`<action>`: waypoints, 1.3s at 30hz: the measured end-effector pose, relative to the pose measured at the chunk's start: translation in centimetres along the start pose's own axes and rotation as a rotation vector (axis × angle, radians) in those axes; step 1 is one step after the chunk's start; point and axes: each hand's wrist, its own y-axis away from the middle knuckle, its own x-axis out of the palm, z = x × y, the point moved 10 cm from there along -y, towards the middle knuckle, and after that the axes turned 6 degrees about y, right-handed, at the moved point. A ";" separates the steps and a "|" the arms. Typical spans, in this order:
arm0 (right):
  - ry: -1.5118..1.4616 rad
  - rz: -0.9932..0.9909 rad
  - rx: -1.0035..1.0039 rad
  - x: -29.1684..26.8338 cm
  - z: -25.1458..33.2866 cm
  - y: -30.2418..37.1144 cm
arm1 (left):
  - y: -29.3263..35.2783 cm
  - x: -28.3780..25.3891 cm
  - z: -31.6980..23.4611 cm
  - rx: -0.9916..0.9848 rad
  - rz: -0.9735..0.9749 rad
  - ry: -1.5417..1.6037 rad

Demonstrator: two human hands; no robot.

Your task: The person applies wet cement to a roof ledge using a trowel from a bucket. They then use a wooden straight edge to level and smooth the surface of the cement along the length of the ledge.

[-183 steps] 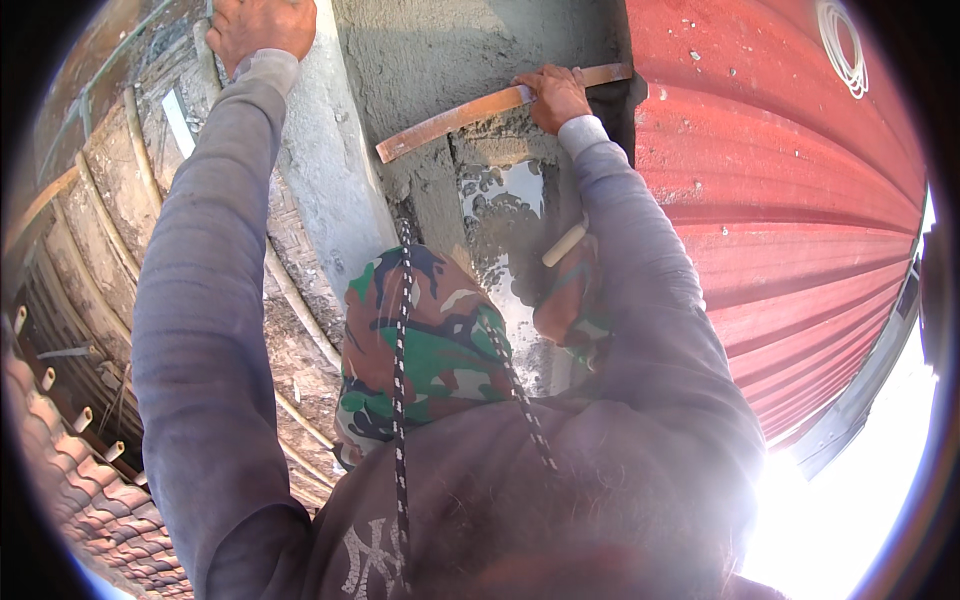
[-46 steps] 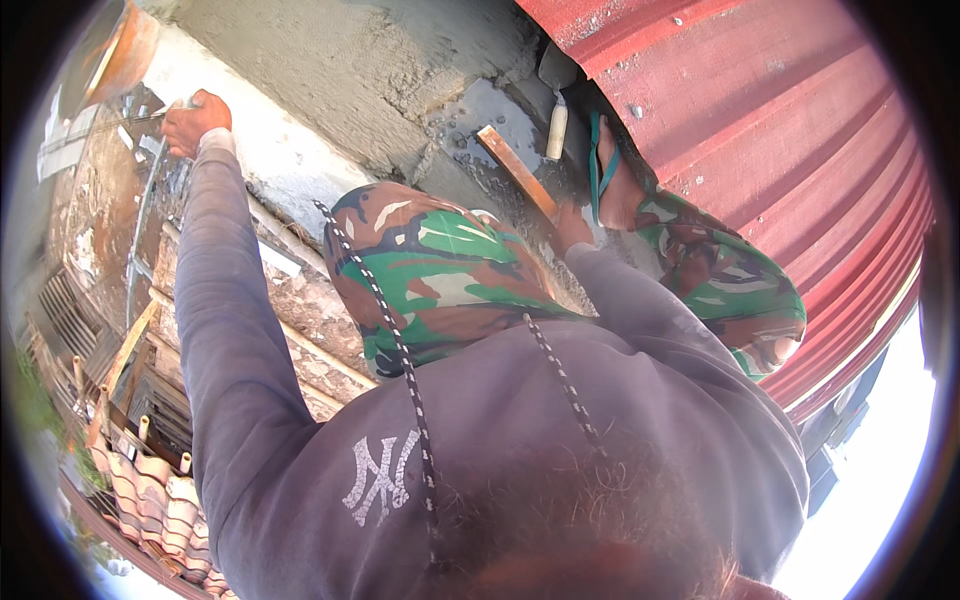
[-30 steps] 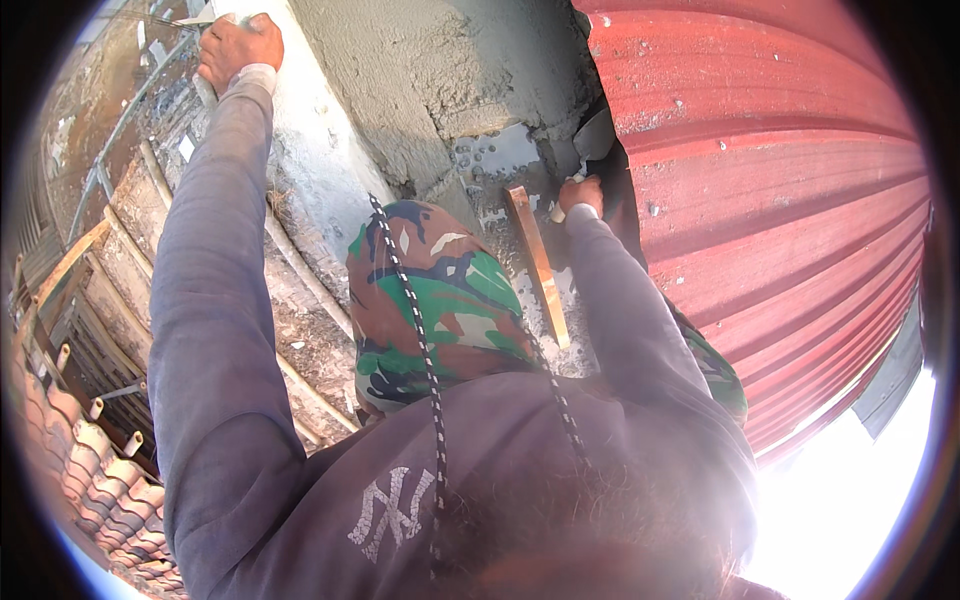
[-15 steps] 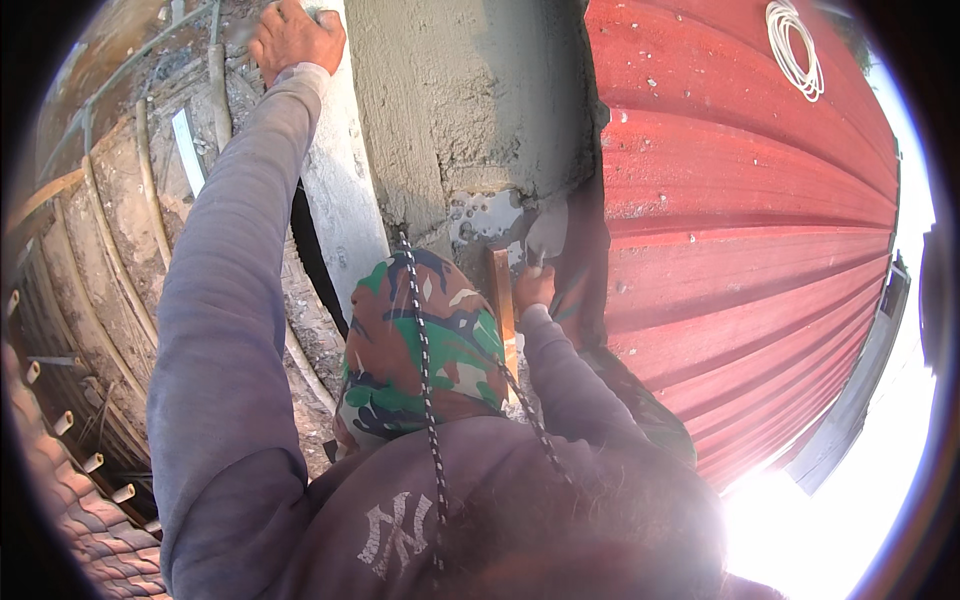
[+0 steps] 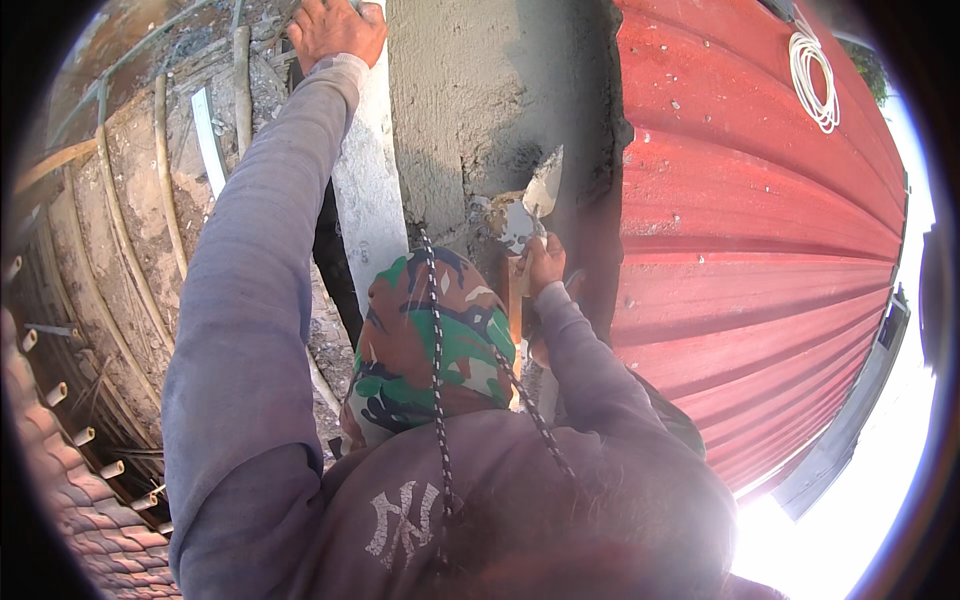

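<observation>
My right hand (image 5: 546,262) is closed around the handle of a small pointed trowel (image 5: 544,182). The trowel's blade points up and away over the wet grey mortar surface (image 5: 470,90), beside a rough patch (image 5: 512,222) with pale, shiny mortar on it. Up at the far left of that surface, my left hand (image 5: 338,28) grips the upper part of a long pale board (image 5: 368,190). The board runs along the mortar's left edge towards me. Just below my right hand is a narrow brown wooden strip (image 5: 515,300).
Red corrugated metal sheeting (image 5: 750,220) fills the right side, with a coil of white cable (image 5: 813,78) on it. To the left, lower down, lie poles (image 5: 165,170) over bare ground. Roof tiles (image 5: 85,500) show at the lower left. My camouflage-clad leg (image 5: 430,340) is in front.
My right hand has risen slightly and the trowel blade has swung up, now plain to see above it. My left hand keeps its hold on the board as the whole view shifts.
</observation>
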 end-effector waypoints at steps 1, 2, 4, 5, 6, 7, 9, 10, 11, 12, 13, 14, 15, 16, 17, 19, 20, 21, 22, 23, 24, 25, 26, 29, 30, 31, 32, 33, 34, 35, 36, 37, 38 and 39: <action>0.023 0.012 -0.003 0.4 0.0 -0.3 | -0.1 -1.1 -0.8 -0.013 -0.027 0.029; 0.051 0.022 -0.006 0.6 0.5 -0.3 | 0.1 -1.8 -1.1 -0.032 -0.052 0.061; 0.160 0.028 -0.050 1.4 1.8 -0.3 | 0.4 -2.0 -0.9 -0.040 -0.028 0.054; 0.240 0.019 -0.094 1.6 2.8 -0.5 | 0.3 -1.7 -0.8 -0.048 -0.001 0.050; 0.321 0.010 -0.137 1.8 3.6 -1.1 | 0.3 -1.4 -0.8 -0.057 0.026 0.046; 0.522 -0.042 -0.220 1.7 4.5 -2.6 | 0.1 -1.4 -1.1 -0.040 0.005 0.049; 0.883 -0.147 -0.325 3.1 9.0 -3.6 | 0.1 -1.3 -0.6 -0.010 -0.037 0.034; 0.970 -0.191 -0.290 3.2 11.1 -4.2 | 0.3 -1.2 -0.5 0.012 -0.061 0.036; 1.004 -0.239 -0.270 2.7 12.3 -5.7 | 0.6 -1.0 -0.4 0.033 -0.085 0.044; 0.976 -0.319 -0.219 1.8 12.9 -6.8 | 0.6 -1.1 -0.6 0.056 -0.113 0.049; 0.953 -0.332 -0.194 1.4 13.6 -7.3 | 0.5 -1.1 -0.8 0.048 -0.094 0.033; 0.929 -0.345 -0.168 1.0 14.0 -7.5 | 0.6 -1.2 -1.0 0.040 -0.076 0.017; 0.967 -0.261 -0.199 1.8 14.2 -7.5 | 0.5 -1.2 -1.2 0.032 -0.058 0.001; 1.003 -0.172 -0.235 2.8 14.4 -6.9 | 0.3 -0.9 -0.8 0.036 -0.024 -0.011; 1.041 -0.084 -0.274 3.7 14.6 -6.2 | 0.2 -0.3 0.0 0.035 0.008 -0.021; 1.133 0.018 -0.325 4.8 14.1 -5.3 | 0.5 0.8 0.5 0.022 0.054 -0.042; 1.161 0.045 -0.328 5.1 14.1 -6.3 | 0.6 0.4 0.2 0.011 0.047 -0.050; 1.186 0.033 -0.330 4.8 14.3 -7.6 | 0.3 0.1 -0.2 -0.001 0.038 -0.054; 1.213 0.027 -0.323 4.5 14.6 -8.6 | 0.0 -0.2 -0.4 -0.008 0.034 -0.048; 1.189 0.037 -0.291 4.1 15.6 -8.7 | 0.2 -0.3 -0.2 -0.017 0.047 -0.042; 1.168 0.007 -0.301 3.5 16.3 -10.0 | 0.2 -0.3 -0.1 -0.026 0.059 -0.037; 1.146 -0.027 -0.309 2.3 16.3 -11.7 | 0.1 -0.3 -0.4 -0.033 0.056 -0.030; 1.123 -0.048 -0.311 1.8 16.7 -12.3 | 0.3 -0.5 -0.2 -0.042 0.059 -0.034; 0.962 -0.213 -0.320 -0.7 18.0 -14.8 | 0.1 -0.5 -0.3 -0.043 0.051 -0.041; 0.893 -0.253 -0.333 -1.4 18.2 -15.8 | 0.1 -0.4 -0.4 -0.041 0.048 -0.042; 0.910 -0.244 -0.421 -0.7 19.0 -16.5 | 0.1 -0.4 -0.5 -0.022 0.034 -0.036; 0.849 -0.212 -0.404 0.8 20.2 -16.1 | 0.2 -0.8 -0.2 -0.008 0.021 -0.040; 0.790 -0.180 -0.386 2.5 21.8 -16.1 | 0.3 -1.1 0.2 0.005 0.007 -0.045; 0.731 -0.159 -0.366 3.6 23.1 -16.3 | 0.3 -1.2 0.3 0.005 0.001 -0.045; 0.620 -0.155 -0.333 4.0 23.6 -18.3 | 0.3 -0.9 0.0 0.009 0.002 -0.032; 0.508 -0.149 -0.299 4.6 24.1 -20.9 | 0.4 -0.6 -0.3 0.013 0.004 -0.022; 0.478 -0.161 -0.316 5.4 25.6 -22.9 | 0.4 -0.5 -0.3 0.016 0.003 -0.022; 0.449 -0.171 -0.336 6.2 27.4 -24.7 | 0.4 -0.4 -0.4 0.017 0.000 -0.021; 0.515 -0.227 -0.352 6.3 29.3 -26.2 | 0.5 -0.1 -0.5 0.020 0.000 -0.018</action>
